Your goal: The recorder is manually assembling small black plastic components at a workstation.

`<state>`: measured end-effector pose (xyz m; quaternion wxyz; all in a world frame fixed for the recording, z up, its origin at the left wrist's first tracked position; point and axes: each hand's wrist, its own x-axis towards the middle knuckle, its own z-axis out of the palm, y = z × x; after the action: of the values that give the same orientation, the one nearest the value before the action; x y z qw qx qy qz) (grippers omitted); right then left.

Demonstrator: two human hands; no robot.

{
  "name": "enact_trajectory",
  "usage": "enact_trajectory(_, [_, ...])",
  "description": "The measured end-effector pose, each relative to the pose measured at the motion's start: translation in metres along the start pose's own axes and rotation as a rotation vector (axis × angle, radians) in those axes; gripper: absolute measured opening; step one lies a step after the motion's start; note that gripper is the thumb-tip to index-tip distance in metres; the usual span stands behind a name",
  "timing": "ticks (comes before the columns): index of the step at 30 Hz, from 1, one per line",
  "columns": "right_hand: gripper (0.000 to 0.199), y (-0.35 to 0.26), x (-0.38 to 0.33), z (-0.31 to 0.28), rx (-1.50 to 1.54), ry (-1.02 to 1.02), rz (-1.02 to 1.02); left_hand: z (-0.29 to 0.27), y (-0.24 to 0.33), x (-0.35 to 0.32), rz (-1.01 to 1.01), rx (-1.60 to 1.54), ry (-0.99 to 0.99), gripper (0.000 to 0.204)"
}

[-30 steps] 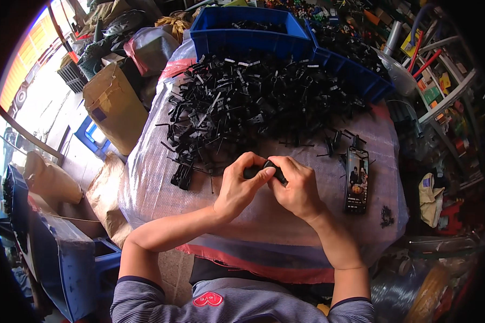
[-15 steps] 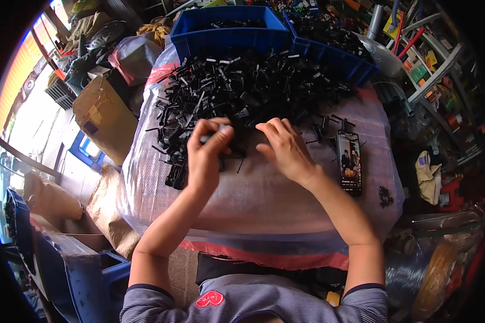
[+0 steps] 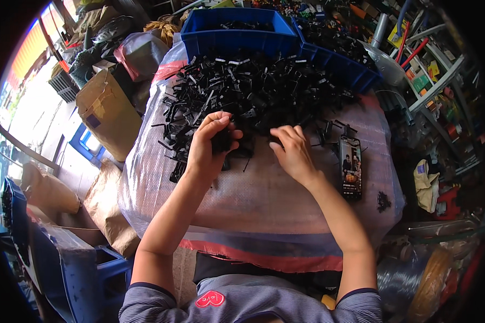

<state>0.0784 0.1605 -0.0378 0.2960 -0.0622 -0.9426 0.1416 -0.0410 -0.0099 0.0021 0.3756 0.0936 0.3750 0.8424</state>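
A large heap of small black plastic parts (image 3: 253, 91) with thin prongs covers the far half of the covered table. My left hand (image 3: 207, 142) is at the heap's near edge, fingers curled round a black plastic part (image 3: 221, 141); its exact shape is mostly hidden in the palm. My right hand (image 3: 295, 153) hovers just right of it, before the heap. Its fingers are bent, the thumb stands apart from them, and nothing shows between.
A smartphone (image 3: 351, 167) lies at the right, its screen lit, with a small cluster of tiny black pieces (image 3: 383, 202) nearby. Blue bins (image 3: 237, 40) holding black parts stand behind the heap. A woven plastic sheet (image 3: 253, 210) covers the table. A blue stool (image 3: 86, 274) is at lower left.
The left hand has turned, and the grey piece at its thumb no longer shows; a black part is in its palm. The right hand has shifted slightly right and nearer, its fingers bending more.
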Motion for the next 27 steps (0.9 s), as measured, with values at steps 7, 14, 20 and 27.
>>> enact_trajectory(7, [0.026,0.000,0.008,0.004,-0.166,-0.089,0.008,-0.011,-0.005,0.006,-0.085,0.006,-0.041,0.012])
enact_trajectory(14, [0.023,-0.004,0.015,-0.053,0.500,-0.106,0.243,-0.008,-0.009,0.007,-0.072,0.018,-0.125,0.016])
enact_trajectory(20, [0.018,0.013,-0.006,-0.143,0.282,0.155,0.345,-0.015,-0.003,0.004,-0.040,0.054,-0.085,0.020])
enact_trajectory(27, [0.019,0.085,-0.166,-0.199,-0.477,0.121,0.697,-0.004,-0.006,0.006,-0.092,-0.003,-0.120,0.011])
